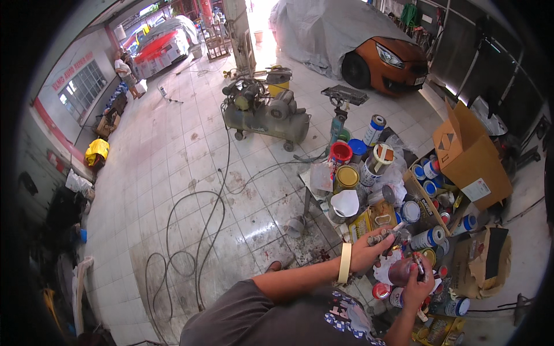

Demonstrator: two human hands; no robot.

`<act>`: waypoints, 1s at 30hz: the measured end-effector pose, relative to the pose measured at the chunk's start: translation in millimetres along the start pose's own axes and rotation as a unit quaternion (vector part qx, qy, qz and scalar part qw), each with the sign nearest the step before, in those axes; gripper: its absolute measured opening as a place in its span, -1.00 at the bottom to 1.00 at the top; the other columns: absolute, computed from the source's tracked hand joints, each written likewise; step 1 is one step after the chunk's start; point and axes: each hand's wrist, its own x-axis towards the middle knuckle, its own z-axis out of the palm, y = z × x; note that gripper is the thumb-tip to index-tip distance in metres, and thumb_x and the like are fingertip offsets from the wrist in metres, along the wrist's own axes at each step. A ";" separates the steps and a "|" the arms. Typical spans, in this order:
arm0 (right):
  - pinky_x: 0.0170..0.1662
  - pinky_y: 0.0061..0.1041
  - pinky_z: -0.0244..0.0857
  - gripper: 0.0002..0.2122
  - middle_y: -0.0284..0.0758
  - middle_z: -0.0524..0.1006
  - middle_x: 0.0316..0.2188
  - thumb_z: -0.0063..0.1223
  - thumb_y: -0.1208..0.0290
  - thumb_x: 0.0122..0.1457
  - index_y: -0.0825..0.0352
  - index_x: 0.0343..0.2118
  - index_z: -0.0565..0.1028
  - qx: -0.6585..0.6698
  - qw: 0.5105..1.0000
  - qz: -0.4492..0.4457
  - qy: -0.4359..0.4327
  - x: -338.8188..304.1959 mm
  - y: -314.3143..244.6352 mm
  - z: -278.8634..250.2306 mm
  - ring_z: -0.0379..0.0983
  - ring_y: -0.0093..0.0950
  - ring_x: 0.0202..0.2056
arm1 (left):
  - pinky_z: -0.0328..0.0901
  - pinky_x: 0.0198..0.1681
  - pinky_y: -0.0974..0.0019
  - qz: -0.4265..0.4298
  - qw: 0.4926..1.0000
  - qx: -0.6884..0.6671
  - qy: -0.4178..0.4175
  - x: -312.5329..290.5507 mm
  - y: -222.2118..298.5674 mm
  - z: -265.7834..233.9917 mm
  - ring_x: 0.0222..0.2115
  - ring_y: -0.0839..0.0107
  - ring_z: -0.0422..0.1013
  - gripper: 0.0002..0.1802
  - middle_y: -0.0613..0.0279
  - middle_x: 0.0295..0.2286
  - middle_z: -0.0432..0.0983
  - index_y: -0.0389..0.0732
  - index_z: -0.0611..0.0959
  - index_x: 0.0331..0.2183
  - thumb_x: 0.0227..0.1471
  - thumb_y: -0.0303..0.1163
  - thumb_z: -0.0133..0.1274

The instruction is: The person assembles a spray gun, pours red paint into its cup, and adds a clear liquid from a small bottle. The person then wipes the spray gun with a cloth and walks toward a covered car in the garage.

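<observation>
My left hand [365, 255], with a pale band on its wrist, is closed around a metal spray gun [379, 237] with knobs at its back end. Just to the right and nearer me, my right hand [420, 286] grips a reddish-brown cup [399, 272] with metal at its rim. Both hands are above a crowd of paint cans. Whether the gun and the cup touch is hard to make out. A white-topped container [344, 203] and a yellow-lidded can [347, 177] stand beyond my left hand.
An open cardboard box [470, 158] stands at the right, near a torn carton [480, 262]. An air compressor [266, 118] sits ahead, its black hose [223, 199] looping over the tiles. An orange car [384, 63] lies partly under a grey cover. Another person [124, 70] stands far left.
</observation>
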 end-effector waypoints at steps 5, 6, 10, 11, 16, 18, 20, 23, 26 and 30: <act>0.11 -0.36 0.29 -0.74 -0.13 0.56 -0.08 0.09 0.50 0.25 0.51 -0.05 0.52 0.014 1.000 0.009 0.012 -7.3 3.4 4.0 0.49 -0.31 -0.04 | 0.31 -0.50 0.48 0.004 0.999 -0.034 0.010 -8.2 7.1 0.7 -0.36 0.65 0.36 -0.41 0.44 -0.36 0.47 -0.07 0.38 0.20 0.29 0.03 -0.03; 0.11 -0.36 0.29 -0.74 -0.13 0.57 -0.08 0.09 0.50 0.25 0.51 -0.05 0.52 0.008 1.000 0.010 0.016 -10.0 3.0 4.4 0.49 -0.31 -0.04 | 0.33 -0.50 0.46 -0.002 0.999 -0.031 0.010 -7.8 5.7 -1.2 -0.33 0.62 0.39 -0.42 0.41 -0.31 0.49 -0.06 0.35 0.23 0.31 -0.02 -0.05; 0.09 -0.37 0.32 -0.75 -0.14 0.57 -0.10 0.09 0.50 0.24 0.49 -0.06 0.53 -0.007 1.000 0.019 0.015 -12.3 -7.0 3.0 0.51 -0.31 -0.07 | 0.37 -0.48 0.43 0.148 0.976 0.156 0.030 7.4 -23.0 -30.0 -0.29 0.53 0.46 -0.40 0.34 -0.22 0.54 -0.03 0.30 0.29 0.33 -0.04 -0.10; 0.06 -0.45 0.35 -0.74 -0.17 0.59 -0.09 0.07 0.52 0.25 0.46 -0.03 0.54 -0.027 1.000 0.011 0.011 -9.0 -15.3 6.2 0.52 -0.39 -0.08 | 0.36 -0.46 0.43 0.125 0.981 0.150 0.019 7.1 -19.1 -26.1 -0.29 0.52 0.47 -0.38 0.33 -0.22 0.54 -0.04 0.30 0.28 0.31 0.02 -0.12; 0.12 -0.31 0.30 -0.72 -0.16 0.62 -0.13 0.23 0.56 0.06 0.38 -0.11 0.59 -0.094 0.991 -0.091 0.009 2.3 -34.1 12.6 0.52 -0.27 -0.04 | 0.37 -0.43 0.45 -0.029 0.999 0.025 -0.013 -12.9 20.5 -17.9 -0.29 0.45 0.47 -0.23 0.22 -0.13 0.52 -0.10 0.32 0.26 0.26 0.24 -0.22; 0.12 -0.26 0.27 -0.68 -0.19 0.63 -0.17 0.30 0.57 -0.02 0.34 -0.13 0.61 -0.120 0.985 -0.122 -0.001 12.5 -50.2 7.1 0.53 -0.26 -0.03 | 0.38 -0.43 0.45 -0.021 1.000 0.018 -0.005 -13.3 24.3 -7.2 -0.27 0.45 0.48 -0.29 0.22 -0.14 0.53 -0.13 0.33 0.25 0.29 0.14 -0.20; 0.11 -0.24 0.25 -0.67 -0.22 0.63 -0.18 0.31 0.56 -0.05 0.33 -0.15 0.61 -0.128 0.981 -0.147 -0.009 14.1 -58.8 2.0 0.53 -0.27 -0.03 | 0.38 -0.42 0.46 -0.014 1.000 0.009 -0.010 -17.1 28.5 2.0 -0.27 0.49 0.49 -0.40 0.24 -0.19 0.57 -0.16 0.36 0.23 0.33 0.00 -0.18; 0.10 -0.24 0.24 -0.69 -0.25 0.63 -0.18 0.31 0.55 -0.04 0.33 -0.16 0.61 -0.145 0.977 -0.158 -0.011 14.2 -60.8 -1.3 0.52 -0.29 -0.03 | 0.39 -0.41 0.46 -0.024 0.998 0.053 -0.010 -20.4 28.1 7.1 -0.26 0.49 0.49 -0.38 0.24 -0.19 0.57 -0.17 0.36 0.22 0.32 0.02 -0.18; 0.10 -0.22 0.22 -0.69 -0.30 0.64 -0.19 0.33 0.52 -0.03 0.31 -0.15 0.60 -0.168 0.971 -0.168 -0.017 9.8 -59.9 -2.4 0.52 -0.31 -0.04 | 0.40 -0.40 0.45 -0.011 0.997 0.068 -0.038 -25.2 24.4 0.6 -0.21 0.49 0.48 -0.38 0.22 -0.17 0.57 -0.19 0.34 0.24 0.32 -0.02 -0.15; 0.11 -0.20 0.21 -0.69 -0.32 0.64 -0.19 0.33 0.49 -0.02 0.30 -0.15 0.60 -0.188 0.967 -0.171 -0.027 5.7 -59.1 0.2 0.53 -0.32 -0.04 | 0.40 -0.39 0.46 0.013 0.994 0.087 -0.067 -30.2 24.6 -0.7 -0.19 0.49 0.46 -0.36 0.20 -0.14 0.55 -0.21 0.31 0.26 0.31 -0.04 -0.10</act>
